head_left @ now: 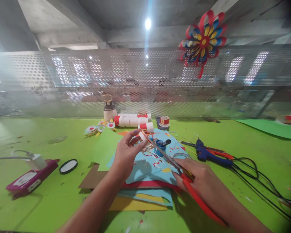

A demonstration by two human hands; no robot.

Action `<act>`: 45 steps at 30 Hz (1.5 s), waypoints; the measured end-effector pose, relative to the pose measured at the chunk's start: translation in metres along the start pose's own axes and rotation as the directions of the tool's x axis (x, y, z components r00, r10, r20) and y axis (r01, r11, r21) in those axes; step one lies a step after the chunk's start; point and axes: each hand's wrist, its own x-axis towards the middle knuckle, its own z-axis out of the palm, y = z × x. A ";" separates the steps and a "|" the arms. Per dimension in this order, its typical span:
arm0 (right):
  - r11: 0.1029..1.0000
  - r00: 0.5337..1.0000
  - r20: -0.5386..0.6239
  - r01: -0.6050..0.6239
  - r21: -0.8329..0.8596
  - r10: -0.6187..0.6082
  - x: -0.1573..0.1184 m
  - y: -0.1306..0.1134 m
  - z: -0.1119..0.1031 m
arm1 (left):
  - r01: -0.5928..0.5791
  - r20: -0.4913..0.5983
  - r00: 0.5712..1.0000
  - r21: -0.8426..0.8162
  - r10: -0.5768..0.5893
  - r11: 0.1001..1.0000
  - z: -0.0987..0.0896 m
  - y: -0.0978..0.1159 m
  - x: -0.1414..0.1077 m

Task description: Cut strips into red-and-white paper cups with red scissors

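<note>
My left hand [127,150] is closed on a small white paper cup piece [143,136] with a red band, holding it up over the blue paper. In my right hand [196,174] is a pair of scissors [168,158] with red handles, the blades pointing up and left. Their tips meet the edge of the cup piece; whether they bite into it I cannot tell. Below both hands lies light blue paper [145,170], strewn with red, white and yellow scraps. A blue container [160,149] with a black-tipped item in it stands just behind the blades.
Stacked paper cups [132,121] and a spray bottle [110,111] stand at the back. To the right lies a blue glue gun [210,155] with trailing cords. A purple power strip [32,178] and a round black-rimmed disc [68,166] are at left. A paper flower [204,42] hangs above.
</note>
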 end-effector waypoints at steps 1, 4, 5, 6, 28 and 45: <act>1.000 1.000 0.002 -0.002 0.009 0.002 0.000 0.000 0.000 | -0.012 -0.004 1.000 -0.004 0.012 1.000 0.000 0.000 0.000; 1.000 1.000 0.009 -0.007 0.031 0.006 0.000 0.000 0.000 | -0.002 0.004 1.000 0.002 0.002 1.000 -0.001 -0.002 0.000; 0.999 1.000 0.011 -0.008 0.037 0.008 0.000 0.000 0.000 | 0.009 0.012 1.000 0.007 -0.009 1.000 -0.001 -0.003 0.000; 0.999 1.000 0.013 -0.011 0.042 0.010 0.000 0.000 0.001 | 0.018 0.020 1.000 0.012 -0.018 1.000 -0.002 -0.004 0.000; 0.998 1.000 -0.008 0.020 0.056 -0.020 -0.001 -0.002 0.003 | -0.002 -0.026 1.000 0.009 0.002 1.000 0.005 -0.002 -0.004; 1.000 1.000 0.011 0.000 -0.018 0.000 -0.001 0.003 0.004 | 0.063 -0.035 0.997 -0.045 -0.065 0.997 -0.001 0.000 -0.001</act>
